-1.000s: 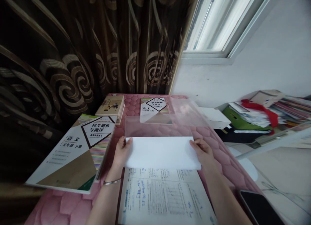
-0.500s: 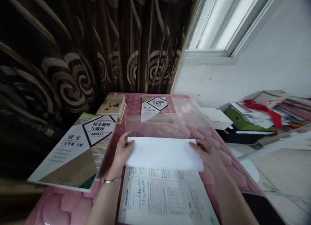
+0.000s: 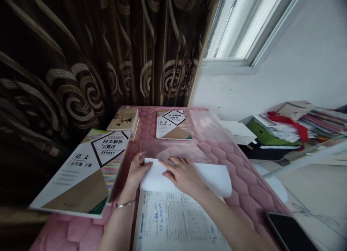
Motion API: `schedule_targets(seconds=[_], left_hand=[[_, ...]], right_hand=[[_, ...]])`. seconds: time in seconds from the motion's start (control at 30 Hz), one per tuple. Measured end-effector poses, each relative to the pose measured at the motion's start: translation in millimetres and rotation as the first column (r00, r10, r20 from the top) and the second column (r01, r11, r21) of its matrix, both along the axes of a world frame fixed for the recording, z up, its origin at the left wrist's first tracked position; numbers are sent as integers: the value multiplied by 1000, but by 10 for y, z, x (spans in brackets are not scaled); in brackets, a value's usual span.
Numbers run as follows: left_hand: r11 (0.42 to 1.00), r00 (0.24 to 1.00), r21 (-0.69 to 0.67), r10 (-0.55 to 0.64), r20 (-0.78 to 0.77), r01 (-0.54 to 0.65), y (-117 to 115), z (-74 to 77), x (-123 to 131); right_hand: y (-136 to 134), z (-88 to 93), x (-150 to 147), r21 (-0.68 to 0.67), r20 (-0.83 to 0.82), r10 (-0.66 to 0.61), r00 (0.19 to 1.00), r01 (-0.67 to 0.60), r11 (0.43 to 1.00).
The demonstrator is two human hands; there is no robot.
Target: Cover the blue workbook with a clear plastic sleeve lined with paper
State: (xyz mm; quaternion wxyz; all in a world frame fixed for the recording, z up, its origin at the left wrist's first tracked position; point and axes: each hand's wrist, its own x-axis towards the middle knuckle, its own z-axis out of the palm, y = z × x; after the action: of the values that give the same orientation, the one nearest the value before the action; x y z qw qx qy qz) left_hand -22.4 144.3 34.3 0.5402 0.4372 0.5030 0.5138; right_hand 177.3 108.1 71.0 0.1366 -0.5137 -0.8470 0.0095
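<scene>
In front of me lies a workbook (image 3: pixel 181 222) with printed pages and blue handwriting. A white cover flap (image 3: pixel 211 178) at its far end curls over the pages. My left hand (image 3: pixel 138 168) pinches the flap's left corner between thumb and fingers. Across the flap's middle rests my right hand (image 3: pixel 181 173), fingers stretched towards the left hand and thumb apart. A clear plastic sheet (image 3: pixel 154 148) extends from under the flap, beyond both hands.
Left of me sits a large workbook (image 3: pixel 78 175), with a small book stack (image 3: pixel 126 121) behind it. Another workbook (image 3: pixel 172 125) and clear plastic (image 3: pixel 204 126) lie at the back of the pink table cover (image 3: pixel 244 200). A phone (image 3: pixel 288 231) is at right.
My right hand has left the flap's right corner and moved left onto its middle. The left hand keeps its corner. The plastic sheet no longer covers the back workbook's lower part.
</scene>
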Motion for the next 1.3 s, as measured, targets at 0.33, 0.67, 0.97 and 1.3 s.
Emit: schedule_targets(seconds=[0.33,0.67,0.97,1.3], left_hand=[[1000,997,-31,-5,75,7,-11,6,-10],[997,995,20,71,-75,-70,-1,-65,3],[994,979,79,92,-184,-78,32,-121,-30],[990,978,104,116,-173,-99,15,-81,-46]], right_hand=[[-268,-170,-13,91,-22,-110,994,111,990],[-328,-176,-72,102,-54,-165,985,170,980],[-111,-277,-156,39,-203,-245,948,258,965],[185,-237,-253,-47,-306,-340,889,342,938]])
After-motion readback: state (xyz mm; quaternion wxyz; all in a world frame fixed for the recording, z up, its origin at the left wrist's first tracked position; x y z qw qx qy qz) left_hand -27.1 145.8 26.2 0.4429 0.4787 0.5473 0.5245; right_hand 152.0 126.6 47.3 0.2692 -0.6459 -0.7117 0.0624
